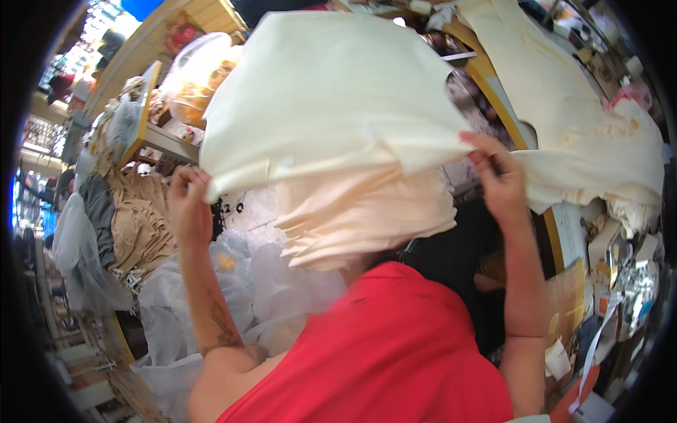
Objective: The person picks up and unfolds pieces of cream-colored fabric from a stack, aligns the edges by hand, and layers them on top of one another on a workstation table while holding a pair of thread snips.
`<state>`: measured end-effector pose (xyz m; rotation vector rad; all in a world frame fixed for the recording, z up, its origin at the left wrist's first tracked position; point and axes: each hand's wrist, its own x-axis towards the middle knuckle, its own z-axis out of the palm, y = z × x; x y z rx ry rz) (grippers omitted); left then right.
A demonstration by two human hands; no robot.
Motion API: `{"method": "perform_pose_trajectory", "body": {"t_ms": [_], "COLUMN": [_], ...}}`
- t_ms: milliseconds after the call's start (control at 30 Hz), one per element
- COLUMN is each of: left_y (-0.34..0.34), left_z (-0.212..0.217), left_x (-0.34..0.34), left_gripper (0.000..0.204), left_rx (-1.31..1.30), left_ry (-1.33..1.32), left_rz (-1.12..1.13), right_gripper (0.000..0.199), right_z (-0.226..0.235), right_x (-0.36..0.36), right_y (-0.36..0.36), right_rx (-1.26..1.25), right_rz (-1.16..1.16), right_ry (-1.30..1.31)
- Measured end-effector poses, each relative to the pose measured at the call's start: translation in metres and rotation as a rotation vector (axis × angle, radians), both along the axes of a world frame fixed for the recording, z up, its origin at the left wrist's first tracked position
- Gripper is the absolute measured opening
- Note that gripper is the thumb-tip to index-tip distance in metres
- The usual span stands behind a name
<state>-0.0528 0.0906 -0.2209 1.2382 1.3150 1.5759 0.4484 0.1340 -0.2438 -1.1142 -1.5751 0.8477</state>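
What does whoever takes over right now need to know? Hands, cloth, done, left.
Left hand: raised, gripping the left edge of the cream fabric stack.
Right hand: raised, pinching its right edge.
Stack: held up in the air in front of the camera, layers sagging below.
More cream fabric lies on the yellow-edged table at right.
Done: stack lifted. Left: setting it down.

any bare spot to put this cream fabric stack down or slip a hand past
No bare patch shows. The cream fabric stack is held up by the left hand and right hand. Clear plastic bags crowd below left; cream cloth covers the yellow-edged table at right.
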Motion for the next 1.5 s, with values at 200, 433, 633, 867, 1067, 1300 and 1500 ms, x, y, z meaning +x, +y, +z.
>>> {"method": "perform_pose_trajectory", "body": {"t_ms": [200, 433, 633, 867, 1067, 1300, 1500], "left_y": [-0.04, 0.053, 0.092, 0.102, 0.1, 0.096, 0.089], "left_z": [-0.14, -0.128, -0.125, -0.097, -0.092, -0.08, -0.082], "left_x": [0.028, 0.185, 0.365, 0.378, 0.372, 0.377, 0.414], "left_gripper": [0.009, 0.022, 0.032, 0.047, 0.058, 0.054, 0.021], "left_rx": [-0.702, -0.185, 0.328, -0.362, -0.554, -0.591, 0.053], "left_ry": [0.537, 0.738, 0.385, 0.202, 0.084, 0.098, 0.832], "left_rz": [-0.128, -0.43, -1.126, -1.461, -1.502, -1.424, -0.979], "right_gripper": [0.04, 0.025, 0.029, 0.016, 0.014, 0.011, 0.015], "right_z": [-0.102, -0.075, -0.098, -0.092, -0.101, -0.083, -0.053], "right_x": [0.011, 0.038, 0.041, 0.033, 0.023, 0.038, 0.065], "right_y": [-0.054, -0.113, -0.138, -0.119, -0.081, -0.114, -0.166], "right_rx": [-0.152, -0.297, -0.392, -0.116, 0.205, 0.076, -0.188], "right_rz": [0.157, -0.421, -0.554, -0.555, -0.439, -0.518, -0.786], "right_ry": [-0.387, -0.348, -0.273, -0.497, -0.74, -0.604, -0.416]}}
